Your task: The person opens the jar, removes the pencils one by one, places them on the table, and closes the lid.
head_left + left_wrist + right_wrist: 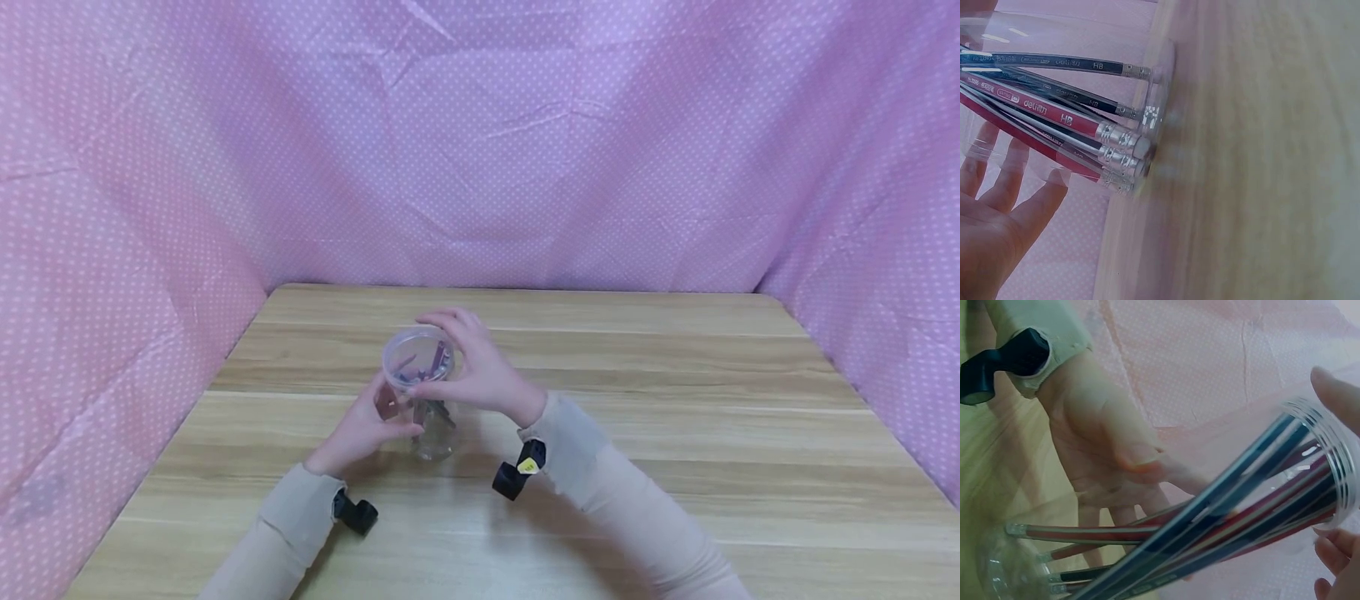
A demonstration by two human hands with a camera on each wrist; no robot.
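A clear plastic jar of pencils stands upright over the table, its round top facing up. My left hand grips its side, the thumb toward me and the fingers behind the wall. Across the ridged top, my right hand holds the edge between its thumb and fingers. Several pencils, dark blue and red with silver ferrules, lean together inside; their eraser ends are at the jar's base. Through the wall in the right wrist view, the left hand's fingers show behind the pencils.
A light wood-grain table lies beneath both hands. Pink cloth with white dots hangs along its back and sides. Each wrist bears a small black camera over a pale sleeve.
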